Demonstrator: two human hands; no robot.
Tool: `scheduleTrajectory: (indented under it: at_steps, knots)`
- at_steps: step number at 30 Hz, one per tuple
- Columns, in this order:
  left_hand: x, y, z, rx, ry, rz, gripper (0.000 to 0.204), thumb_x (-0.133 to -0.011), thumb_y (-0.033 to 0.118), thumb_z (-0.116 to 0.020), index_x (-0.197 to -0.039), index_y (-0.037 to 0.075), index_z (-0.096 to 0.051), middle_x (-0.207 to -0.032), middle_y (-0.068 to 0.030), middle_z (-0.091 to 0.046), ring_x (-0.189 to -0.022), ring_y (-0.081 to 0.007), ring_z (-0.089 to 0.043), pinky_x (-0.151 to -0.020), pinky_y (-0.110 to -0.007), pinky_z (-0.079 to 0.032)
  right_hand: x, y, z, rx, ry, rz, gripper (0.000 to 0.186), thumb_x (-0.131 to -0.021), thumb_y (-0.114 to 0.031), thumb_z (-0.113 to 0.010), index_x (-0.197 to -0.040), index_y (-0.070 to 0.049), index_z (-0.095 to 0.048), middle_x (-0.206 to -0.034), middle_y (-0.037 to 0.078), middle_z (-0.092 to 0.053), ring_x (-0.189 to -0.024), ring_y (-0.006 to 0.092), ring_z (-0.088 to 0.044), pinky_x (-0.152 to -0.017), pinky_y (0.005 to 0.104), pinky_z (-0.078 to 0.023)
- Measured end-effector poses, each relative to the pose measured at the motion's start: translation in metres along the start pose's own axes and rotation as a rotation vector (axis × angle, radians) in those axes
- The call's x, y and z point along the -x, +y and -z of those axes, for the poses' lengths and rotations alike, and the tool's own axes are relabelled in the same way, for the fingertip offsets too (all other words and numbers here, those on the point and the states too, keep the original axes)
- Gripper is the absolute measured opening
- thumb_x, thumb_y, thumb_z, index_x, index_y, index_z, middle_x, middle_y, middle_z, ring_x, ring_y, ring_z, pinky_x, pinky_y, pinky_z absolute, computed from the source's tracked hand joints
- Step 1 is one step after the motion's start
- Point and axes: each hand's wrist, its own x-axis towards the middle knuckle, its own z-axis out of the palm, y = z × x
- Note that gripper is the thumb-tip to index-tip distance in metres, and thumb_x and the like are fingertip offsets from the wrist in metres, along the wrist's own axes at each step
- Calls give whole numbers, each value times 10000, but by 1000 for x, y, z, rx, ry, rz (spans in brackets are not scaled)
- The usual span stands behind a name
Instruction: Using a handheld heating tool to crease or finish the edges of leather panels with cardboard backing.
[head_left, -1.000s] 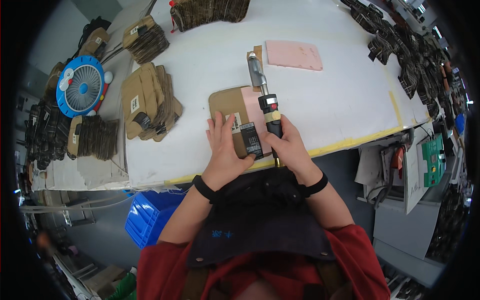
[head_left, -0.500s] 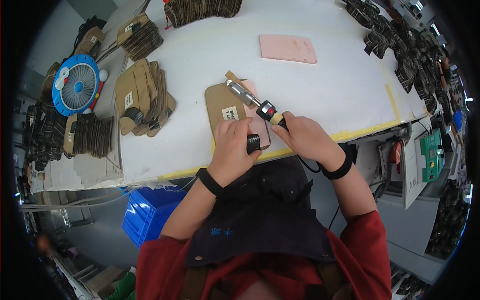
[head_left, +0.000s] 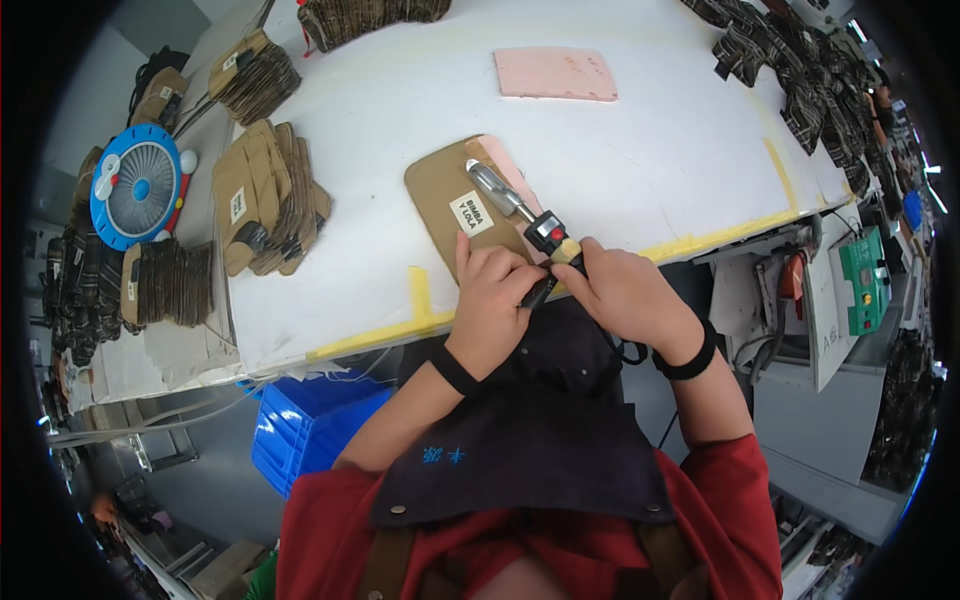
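A tan fabric panel (head_left: 435, 185) with a white label lies at the table's near edge, a pink strip (head_left: 505, 165) along its right side. Across its right part slants a corded hand tool (head_left: 495, 190) with a shiny metal barrel and black body. My right hand (head_left: 625, 295) is closed round the tool's handle. Close beside it, my left hand (head_left: 495, 295) bends its fingers over the panel's near corner, its index finger stretched along the panel. Thumb and fingers pinch a black tab (head_left: 540, 290) there. The tab's lower end is partly hidden.
Tan panels stand stacked (head_left: 265, 200) on the left, near a blue toy-shaped fan (head_left: 145, 188). A pink pad (head_left: 556, 74) lies farther back. Dark patterned fabric pieces (head_left: 790, 90) pile up at the far right. Below the table edge sits a blue crate (head_left: 300, 425).
My left hand has moved right, closer to my right hand. The tool has shifted right and nearer on the panel, and more of the label shows. The whole view has turned slightly.
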Motion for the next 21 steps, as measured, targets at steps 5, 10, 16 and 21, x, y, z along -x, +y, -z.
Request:
scheduleTrajectory:
  at_steps: [5,10,16,21]
  knots:
    - [-1,-14,2,15,4,-112,292,-682,-75,-707,-926,83,-724,-895,-50,-586,-947,-277,-598,-1101,-538,-417,22,4,-4,35,110,27,401,-1014,-365,-566,-937,28,-545,-665,215,-633,-643,429,-644,-594,493,-512]
    - [0,-19,-4,-7,70,-275,262,-676,-55,-720,-900,81,-717,-887,-52,-600,-913,-262,-616,-995,-508,-511,-5,10,-19,7,265,32,380,-1009,-353,-579,-978,24,-540,-664,209,-632,-641,417,-645,-590,488,-510]
    - [4,-20,-5,-24,145,-313,233,-659,-35,-739,-868,64,-707,-880,-62,-599,-906,-270,-624,-944,-473,-543,53,-3,-20,-19,239,11,379,-1008,-353,-579,-1010,20,-510,-649,206,-626,-626,416,-638,-570,488,-500]
    - [3,-17,-5,-21,163,-331,219,-658,-30,-745,-855,56,-701,-862,-72,-596,-877,-272,-631,-915,-460,-563,56,-10,-19,44,80,-58,381,-1010,-344,-573,-957,28,-515,-628,199,-625,-603,416,-640,-548,490,-502]
